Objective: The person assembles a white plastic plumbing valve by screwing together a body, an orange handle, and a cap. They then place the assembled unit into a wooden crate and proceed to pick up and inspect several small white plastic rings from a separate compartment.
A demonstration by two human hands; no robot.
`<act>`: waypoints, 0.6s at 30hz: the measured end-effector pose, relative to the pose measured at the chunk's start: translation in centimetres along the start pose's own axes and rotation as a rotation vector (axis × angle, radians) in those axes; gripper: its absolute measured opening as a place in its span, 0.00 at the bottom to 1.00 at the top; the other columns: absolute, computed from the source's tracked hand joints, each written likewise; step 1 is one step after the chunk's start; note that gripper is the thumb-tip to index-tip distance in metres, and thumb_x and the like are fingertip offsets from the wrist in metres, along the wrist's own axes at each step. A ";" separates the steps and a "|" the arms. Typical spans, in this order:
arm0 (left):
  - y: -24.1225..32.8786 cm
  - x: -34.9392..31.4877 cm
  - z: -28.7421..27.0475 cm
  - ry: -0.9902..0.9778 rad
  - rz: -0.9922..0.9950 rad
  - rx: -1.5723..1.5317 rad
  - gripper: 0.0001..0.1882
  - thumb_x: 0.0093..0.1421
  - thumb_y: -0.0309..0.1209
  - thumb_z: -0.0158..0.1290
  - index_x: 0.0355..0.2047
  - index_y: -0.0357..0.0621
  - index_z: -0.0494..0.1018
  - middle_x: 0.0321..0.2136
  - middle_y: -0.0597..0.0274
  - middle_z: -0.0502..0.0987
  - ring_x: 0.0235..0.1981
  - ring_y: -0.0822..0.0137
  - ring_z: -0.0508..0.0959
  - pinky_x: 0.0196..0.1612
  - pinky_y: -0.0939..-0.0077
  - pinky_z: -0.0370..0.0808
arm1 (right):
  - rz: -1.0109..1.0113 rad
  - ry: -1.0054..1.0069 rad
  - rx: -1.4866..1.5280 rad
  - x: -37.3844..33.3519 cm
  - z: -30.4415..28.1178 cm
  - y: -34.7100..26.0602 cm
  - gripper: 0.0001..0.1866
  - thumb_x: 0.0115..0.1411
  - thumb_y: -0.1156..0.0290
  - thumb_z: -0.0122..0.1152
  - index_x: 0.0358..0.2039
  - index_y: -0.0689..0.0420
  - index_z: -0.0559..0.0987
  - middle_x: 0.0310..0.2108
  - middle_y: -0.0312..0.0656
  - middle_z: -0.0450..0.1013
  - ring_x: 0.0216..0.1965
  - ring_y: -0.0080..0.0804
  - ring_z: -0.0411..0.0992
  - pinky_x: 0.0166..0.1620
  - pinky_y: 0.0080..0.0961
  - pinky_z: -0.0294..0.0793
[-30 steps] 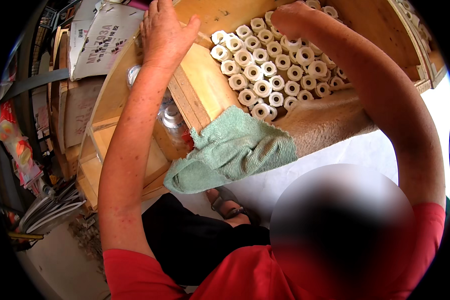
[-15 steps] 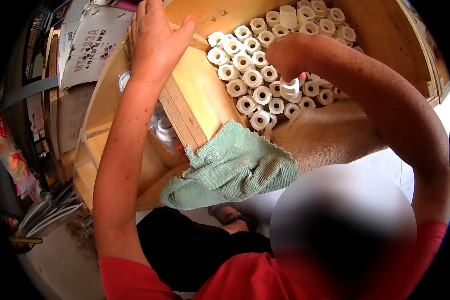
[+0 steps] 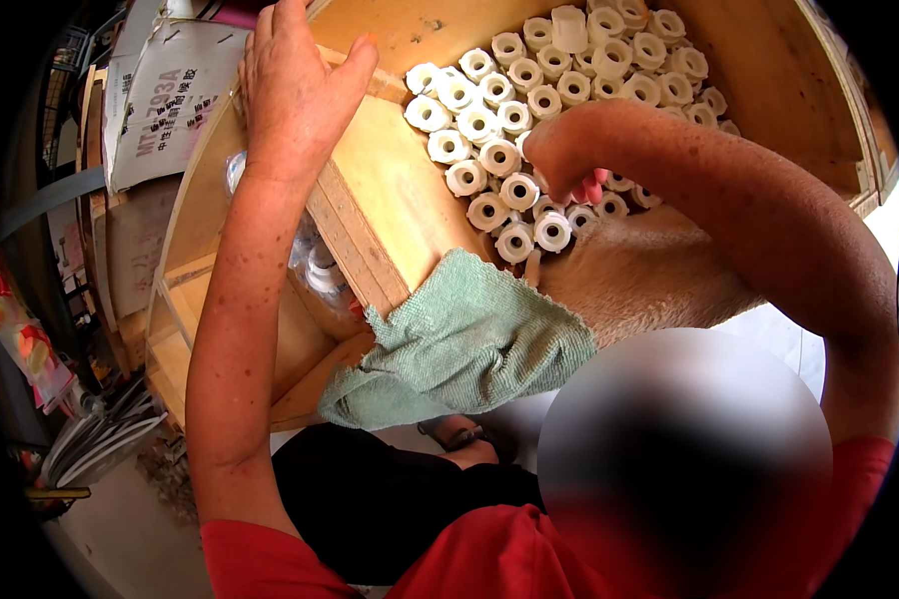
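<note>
Rows of white ring-shaped plastic fittings (image 3: 477, 124), each with a central hole, stand packed in a wooden tray (image 3: 769, 60). My right hand (image 3: 567, 150) reaches in among the front fittings with its fingers curled down. Its pink fingertips show beneath the wrist, but whatever they hold is hidden behind the hand. Over at the upper left, my left hand (image 3: 295, 95) lies on the wooden frame next to the tray, thumb spread away from the fingers. Nothing shows in that hand.
A green towel (image 3: 459, 339) drapes over the near wooden edge, beside a brown plush cloth (image 3: 659, 265). Wooden compartments (image 3: 290, 344) with clear plastic-wrapped items sit left of the thick divider (image 3: 355, 240). A white carton (image 3: 175, 100) stands at the far left, with coiled grey tubing (image 3: 100, 439) lower down.
My right hand has lowered and turned over the front fittings; the white fitting seen at its fingers earlier is now hidden. My left hand stays on the frame, with the view shifted slightly.
</note>
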State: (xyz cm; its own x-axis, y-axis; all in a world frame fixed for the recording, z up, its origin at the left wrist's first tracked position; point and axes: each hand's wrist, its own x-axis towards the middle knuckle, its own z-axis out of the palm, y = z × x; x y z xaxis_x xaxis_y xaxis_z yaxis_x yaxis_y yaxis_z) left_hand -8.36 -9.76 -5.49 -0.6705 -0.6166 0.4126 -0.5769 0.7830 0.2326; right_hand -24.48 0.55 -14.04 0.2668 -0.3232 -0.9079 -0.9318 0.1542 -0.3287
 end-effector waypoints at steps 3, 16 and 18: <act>0.0 -0.1 0.0 0.013 0.003 0.007 0.27 0.45 0.23 0.58 0.48 0.38 0.66 0.42 0.46 0.70 0.48 0.47 0.70 0.53 0.61 0.67 | -0.004 -0.064 -0.063 0.0 0.1 -0.2 0.09 0.54 0.70 0.61 0.30 0.65 0.80 0.28 0.42 0.80 0.28 0.26 0.79 0.32 0.25 0.78; -1.0 -0.1 0.3 0.014 0.003 0.023 0.27 0.45 0.24 0.58 0.48 0.38 0.65 0.42 0.46 0.70 0.48 0.47 0.70 0.53 0.60 0.67 | -0.036 -0.149 -0.118 -0.2 -0.2 -1.0 0.10 0.56 0.70 0.58 0.35 0.61 0.81 0.34 0.38 0.80 0.32 0.24 0.78 0.36 0.23 0.78; -0.8 0.0 0.3 0.013 -0.006 0.027 0.27 0.45 0.24 0.58 0.48 0.38 0.65 0.42 0.46 0.70 0.48 0.47 0.70 0.53 0.60 0.67 | -0.015 -0.179 -0.116 -0.2 0.1 -1.1 0.10 0.56 0.70 0.58 0.36 0.61 0.81 0.35 0.38 0.80 0.34 0.25 0.78 0.38 0.24 0.77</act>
State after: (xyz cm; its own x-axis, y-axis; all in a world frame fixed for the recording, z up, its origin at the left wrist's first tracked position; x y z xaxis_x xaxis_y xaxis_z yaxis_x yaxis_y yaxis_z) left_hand -8.01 -10.42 -6.00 -0.6608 -0.6201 0.4228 -0.5933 0.7766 0.2117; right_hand -23.51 0.51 -13.47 0.3112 -0.1517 -0.9382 -0.9466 0.0384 -0.3202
